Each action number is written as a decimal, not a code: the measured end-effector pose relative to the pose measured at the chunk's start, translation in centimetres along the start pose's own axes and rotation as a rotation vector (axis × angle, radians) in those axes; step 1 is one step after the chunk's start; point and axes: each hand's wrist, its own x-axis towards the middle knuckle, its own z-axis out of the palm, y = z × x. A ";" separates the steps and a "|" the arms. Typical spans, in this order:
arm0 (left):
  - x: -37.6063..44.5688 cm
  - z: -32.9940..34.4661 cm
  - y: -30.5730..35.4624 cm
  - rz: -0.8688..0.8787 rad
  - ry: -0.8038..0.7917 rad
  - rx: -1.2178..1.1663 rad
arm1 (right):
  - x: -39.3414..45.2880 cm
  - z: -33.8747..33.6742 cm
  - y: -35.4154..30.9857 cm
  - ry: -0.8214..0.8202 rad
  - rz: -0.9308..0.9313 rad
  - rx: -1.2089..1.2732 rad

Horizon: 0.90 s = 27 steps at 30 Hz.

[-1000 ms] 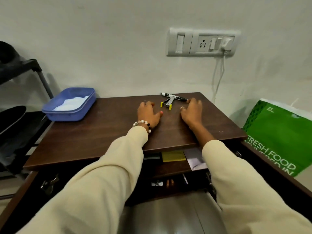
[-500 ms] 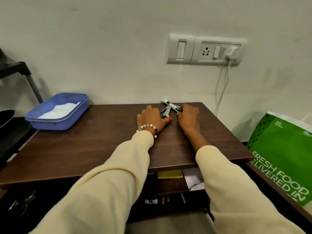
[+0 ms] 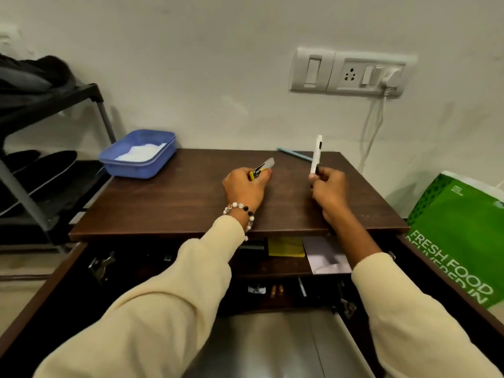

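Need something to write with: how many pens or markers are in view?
2: a white marker in the right hand, a blue pen at the back edge of the table. Shelves below may hide more.

Bag, large print: on the green plastic bag with a white top edge [image 3: 463, 227], just right of the dark brown wooden table [image 3: 191, 197], I read "FRESH FOOD" in white capitals.
Bag, second line: it ends in "ERED IN"; the start is hidden from me.
Bag, top corner: a small white mark, too small for me to read.
Marker: the white marker pen [image 3: 316, 154] has dark marks, too blurred to read.
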 end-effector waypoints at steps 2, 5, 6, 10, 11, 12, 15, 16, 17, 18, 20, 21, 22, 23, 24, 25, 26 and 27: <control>-2.0 -1.6 0.1 -0.002 0.020 -0.113 | -2.7 -0.8 -1.0 -0.131 0.090 0.214; -5.0 -3.5 0.0 -0.022 0.050 -0.316 | -6.7 -2.2 -2.5 -0.353 0.123 0.441; -6.3 -4.3 -0.3 -0.025 0.050 -0.386 | -8.2 -2.5 -2.6 -0.417 0.115 0.476; -11.0 -6.7 -1.8 -0.017 -0.017 -0.601 | -12.3 -3.8 -2.1 -0.690 0.100 0.575; -12.1 -7.2 -2.9 -0.038 -0.045 -0.638 | -13.3 -4.0 -1.4 -0.762 0.112 0.567; -13.0 -7.6 -4.0 -0.064 -0.084 -0.662 | -14.0 -4.1 -0.6 -0.822 0.130 0.550; -15.7 -7.9 -8.3 -0.152 -0.188 -0.635 | -15.6 -3.5 2.7 -0.969 0.250 0.484; -16.7 -7.8 -9.9 -0.196 -0.188 -0.604 | -16.2 -3.0 4.0 -1.008 0.296 0.446; -17.6 -7.7 -11.4 -0.249 -0.178 -0.581 | -16.7 -2.5 5.4 -1.037 0.336 0.391; -18.6 -7.5 -12.9 -0.313 -0.167 -0.550 | -17.2 -1.9 6.7 -1.058 0.368 0.317; -20.4 -6.9 -16.2 -0.442 -0.152 -0.486 | -18.6 -0.3 9.4 -1.092 0.408 0.118; -21.3 -6.6 -17.9 -0.495 -0.138 -0.452 | -19.2 0.6 10.6 -1.116 0.415 0.007; -22.0 -6.2 -19.3 -0.541 -0.115 -0.400 | -19.8 1.3 11.6 -1.135 0.420 -0.098; -22.5 -6.0 -20.7 -0.577 -0.080 -0.341 | -20.3 2.1 12.5 -1.146 0.428 -0.188; -22.8 -5.8 -22.0 -0.611 -0.037 -0.287 | -20.6 3.0 13.4 -1.145 0.440 -0.259; -22.9 -5.6 -23.0 -0.626 0.002 -0.243 | -20.7 3.9 14.2 -1.132 0.451 -0.308; -22.7 -5.4 -24.0 -0.629 0.036 -0.199 | -20.6 4.9 14.8 -1.112 0.463 -0.337; -22.4 -5.3 -24.9 -0.620 0.062 -0.156 | -20.5 5.9 15.4 -1.082 0.472 -0.348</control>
